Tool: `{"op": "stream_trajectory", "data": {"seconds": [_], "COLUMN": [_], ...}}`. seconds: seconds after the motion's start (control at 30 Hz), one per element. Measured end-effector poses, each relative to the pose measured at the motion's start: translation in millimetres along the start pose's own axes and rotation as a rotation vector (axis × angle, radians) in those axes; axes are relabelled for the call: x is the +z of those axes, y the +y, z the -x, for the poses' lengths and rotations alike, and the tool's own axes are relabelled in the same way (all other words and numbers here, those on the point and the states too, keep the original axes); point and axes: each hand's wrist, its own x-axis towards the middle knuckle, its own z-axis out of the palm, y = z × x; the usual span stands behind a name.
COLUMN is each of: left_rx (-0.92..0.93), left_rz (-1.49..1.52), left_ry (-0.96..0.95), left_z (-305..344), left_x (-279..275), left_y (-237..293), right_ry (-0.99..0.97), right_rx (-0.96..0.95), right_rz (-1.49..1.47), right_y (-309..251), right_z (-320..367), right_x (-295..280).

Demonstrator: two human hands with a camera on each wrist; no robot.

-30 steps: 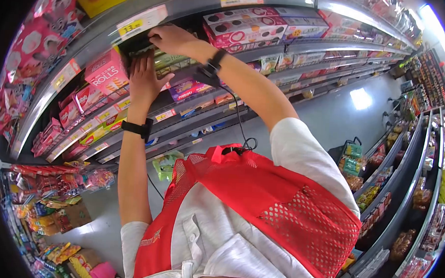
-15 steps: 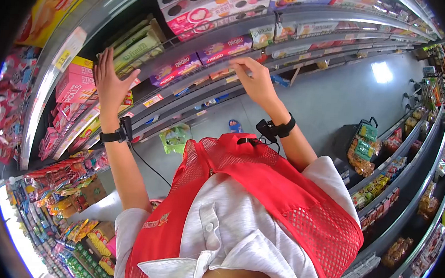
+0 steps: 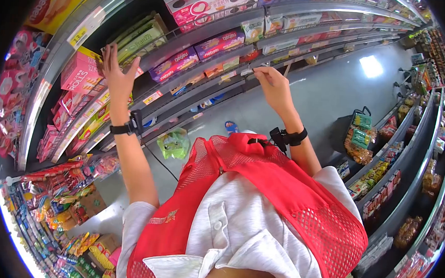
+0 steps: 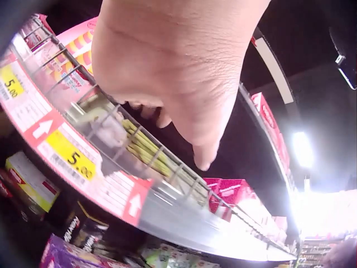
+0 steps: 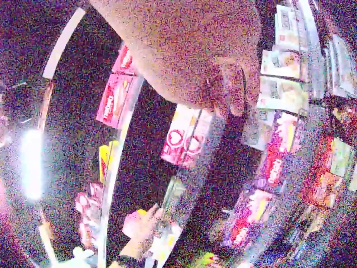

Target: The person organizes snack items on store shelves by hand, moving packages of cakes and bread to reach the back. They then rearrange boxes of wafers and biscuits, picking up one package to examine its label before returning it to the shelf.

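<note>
Green packs lie stacked on a shelf beside a pink rolls box. My left hand is at this shelf's front, fingers spread, fingertips between the packs and the box; whether they touch either is unclear. The left wrist view has my left hand above the wire rail, with greenish packs behind the rail. Out in front of the shelves, my right hand has loosely bent fingers and nothing visible in them. Noise blurs the right wrist view, where my right hand appears at the top.
Purple boxes stand on a shelf to the right of the packs, below pink-and-white boxes. Shelf rails with price tags run along the front. A green bag and a loaded basket are on the floor.
My right hand has left the green packs and moved right and down, away from the shelf. My left hand remains by the packs, its fingers more spread. The head view has shifted.
</note>
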Motion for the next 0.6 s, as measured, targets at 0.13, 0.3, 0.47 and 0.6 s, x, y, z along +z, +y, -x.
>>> {"op": "stream_trajectory", "data": {"seconds": [0.13, 0.3, 0.47, 0.6], "left_rx": [-0.154, -0.189, -0.361, -0.512], "left_rz": [0.301, 0.466, 0.680, 0.862], "left_ry": [0.018, -0.004, -0.109, -0.064], "left_z": [32.5, 66.6, 67.6, 40.3], "left_x": [-1.8, 19.7, 21.7, 36.5], "left_y": [65.3, 109.4, 135.4, 152.6], "right_ry": [-0.004, 0.026, -0.026, -0.064], "right_rx": [-0.036, 0.028, -0.010, -0.071], "right_rz": [0.051, 0.023, -0.045, -0.141], "right_y": [-10.6, -25.1, -4.4, 4.7], "right_z": [3.5, -4.5, -35.1, -73.7], "right_x": [-20.7, -38.3, -39.3, -37.7]}}
